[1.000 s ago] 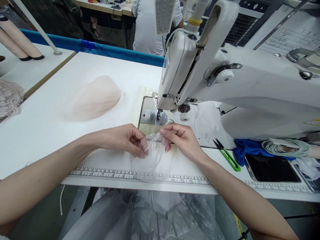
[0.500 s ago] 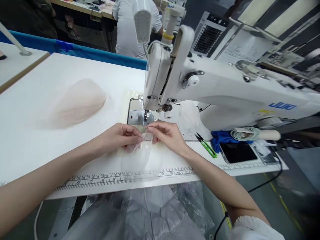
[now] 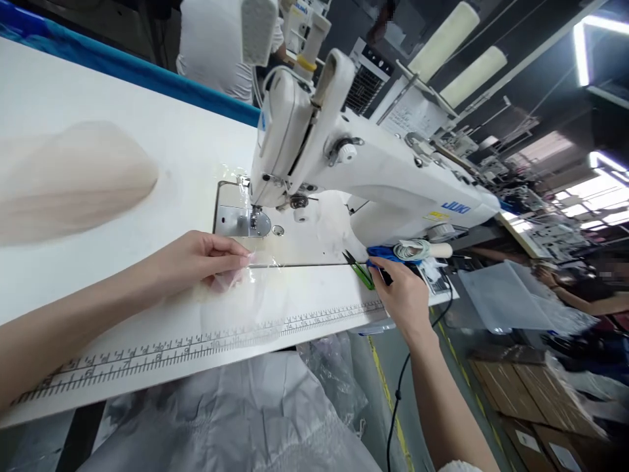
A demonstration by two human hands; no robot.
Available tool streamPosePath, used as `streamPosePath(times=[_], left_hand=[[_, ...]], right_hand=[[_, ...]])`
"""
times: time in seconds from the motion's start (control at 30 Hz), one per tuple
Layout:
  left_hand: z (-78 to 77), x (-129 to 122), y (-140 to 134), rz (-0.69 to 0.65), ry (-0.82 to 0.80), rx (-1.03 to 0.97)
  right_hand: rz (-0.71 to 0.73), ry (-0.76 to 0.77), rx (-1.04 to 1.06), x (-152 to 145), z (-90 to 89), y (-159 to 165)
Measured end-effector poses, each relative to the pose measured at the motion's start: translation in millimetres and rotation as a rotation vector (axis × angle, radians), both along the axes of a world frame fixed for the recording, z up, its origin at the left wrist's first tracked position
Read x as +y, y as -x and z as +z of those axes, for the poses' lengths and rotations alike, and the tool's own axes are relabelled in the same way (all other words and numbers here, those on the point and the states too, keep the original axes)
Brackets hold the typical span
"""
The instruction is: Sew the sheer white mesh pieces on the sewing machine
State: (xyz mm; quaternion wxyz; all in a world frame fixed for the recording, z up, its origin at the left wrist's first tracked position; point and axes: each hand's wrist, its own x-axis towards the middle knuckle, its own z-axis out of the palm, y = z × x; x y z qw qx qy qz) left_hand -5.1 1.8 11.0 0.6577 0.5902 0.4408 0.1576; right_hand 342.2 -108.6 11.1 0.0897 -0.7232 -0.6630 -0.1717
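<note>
Sheer fabric (image 3: pixel 230 278) in left hand (image 3: pixel 199 259); right hand (image 3: pixel 403 296) near snips (image 3: pixel 362 274), table edge (image 3: pixel 314 332)

The left hand (image 3: pixel 223 257) pinches thin, see-through material (image 3: pixel 228 280); just beyond that hand sits a shiny, smooth metal plate (image 3: pixel 234 221). Beside the right hand (image 3: pixel 401 292), snips (image 3: pixel 362 275) pair dark metal blades with plastic-looking handles, near matt, crumpled cloth (image 3: pixel 380 252). The counter (image 3: pixel 304 288) looks smooth.

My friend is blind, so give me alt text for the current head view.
A left hand pinches see-through material in front of a white sewing machine; the right hand is beside green snips. Sheer beige cloth lies at left on the white table.
</note>
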Motion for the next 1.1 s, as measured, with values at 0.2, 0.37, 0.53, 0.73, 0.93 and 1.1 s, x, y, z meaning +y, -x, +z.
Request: streamPosePath(times=[0.2,0.37,0.53,0.73,0.93,1.1], left_hand=[[-0.3,1.0,0.1,-0.04,-0.01,0.073],[-4.8,4.2,1.6,-0.066,-0.032,0.055],[-7.8,5.8,3.6,-0.069,-0.023,0.003],[-15.2,7.0,3.8,-0.055,0.017,-0.059],[-22.4,9.4,2.7,-0.039,0.035,-0.094],[-26.9,10.8,2.9,-0.031,0.002,-0.108]], right_hand=[[0.026,0.072,-0.076,-10.9,-13.5,-2.2],[0.092,0.127,-0.159,-4.4,-13.8,12.5],[0.086,0.13,-0.186,2.8,-15.2,10.6],[0.141,0.074,0.403,11.7,-11.3,29.3],[0.472,0.284,0.894,43.9,-9.5,103.0],[0.714,0.249,0.779,71.8,-15.5,133.1]])
